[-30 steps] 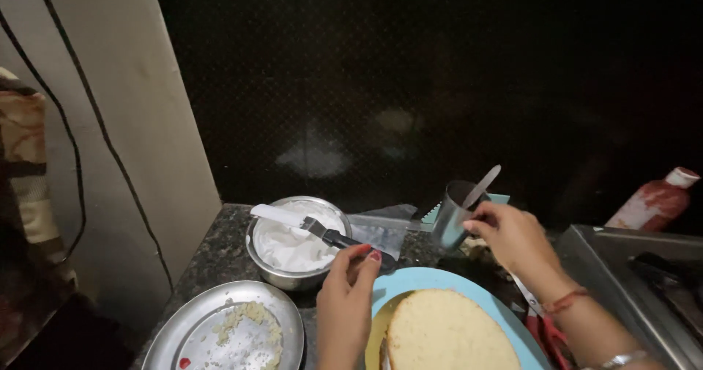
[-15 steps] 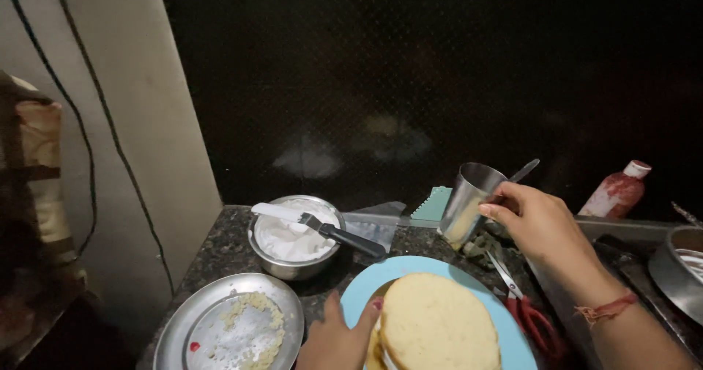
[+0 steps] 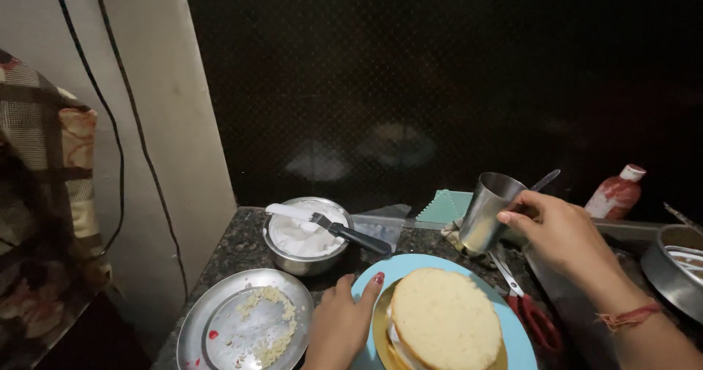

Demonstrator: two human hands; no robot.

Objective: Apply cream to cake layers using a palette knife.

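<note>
1. Since the earlier frames, the right hand (image 3: 560, 231) has risen from the counter to the steel tumbler (image 3: 491, 212), and the left hand (image 3: 343, 326) has slid back from the spatula handle to the edge of the blue turntable (image 3: 512, 333).
2. Fingers (image 3: 512, 215) of the right hand curl onto the tumbler's rim and side, thumb hidden behind it; whether the grip is fully closed cannot be told. A thin utensil handle (image 3: 545, 180) sticks out of the cup.
3. Spread flat, the left hand grips nothing and steadies the turntable, just beside the sponge cake (image 3: 443, 319), which sits stacked on a gold board (image 3: 381, 333) at the turntable's centre.
4. Behind the cake, a pot of white cream (image 3: 306, 237) carries an offset spatula (image 3: 329, 227) across its rim; red scissors (image 3: 527, 308) lie close to the tumbler.
5. Done well, by this view: lift the tumbler upright, clear the scissors, keep the flat palm pressing so the turntable does not spin, and tip slowly over the sponge.
6. A steel plate with crumbs (image 3: 245, 326) sits at the left.
</note>
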